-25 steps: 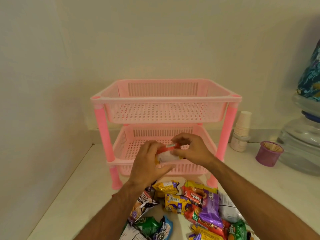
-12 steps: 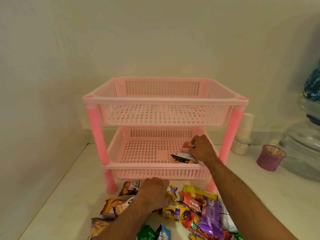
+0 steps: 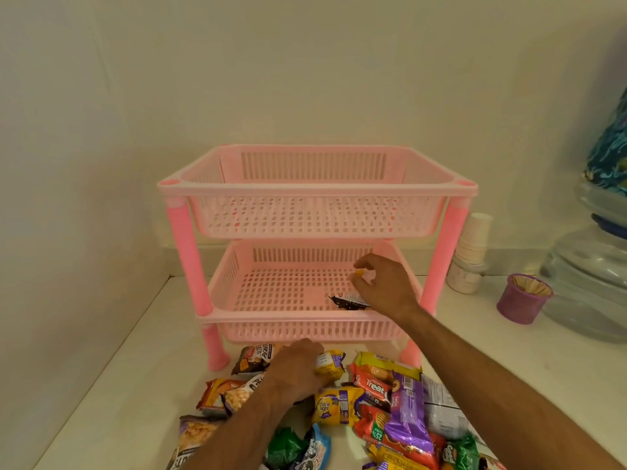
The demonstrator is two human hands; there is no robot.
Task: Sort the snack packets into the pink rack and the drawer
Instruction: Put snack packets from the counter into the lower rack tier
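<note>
The pink rack point(image 3: 317, 189) has two slotted tiers and stands against the back wall. My right hand point(image 3: 381, 286) reaches into the lower tier on its right side. Its thumb and forefinger pinch a snack packet point(image 3: 349, 301), whose dark end rests on the lower shelf while an orange tip shows between the fingers. The top tier holds nothing. A pile of snack packets point(image 3: 390, 405) lies on the counter in front of the rack. My left hand point(image 3: 297, 369) is down on the pile, fingers curled on a yellow packet point(image 3: 330, 364). No drawer is in view.
Right of the rack stands a stack of paper cups point(image 3: 473, 239) on a white jar point(image 3: 463, 278). Further right are a purple cup point(image 3: 522, 298) and a large clear water bottle point(image 3: 590, 283). Walls close in on the left and behind the rack.
Both hands held one packet in front of the rack. My right hand carried it into the lower tier and lowered it; my left hand dropped onto the pile.
</note>
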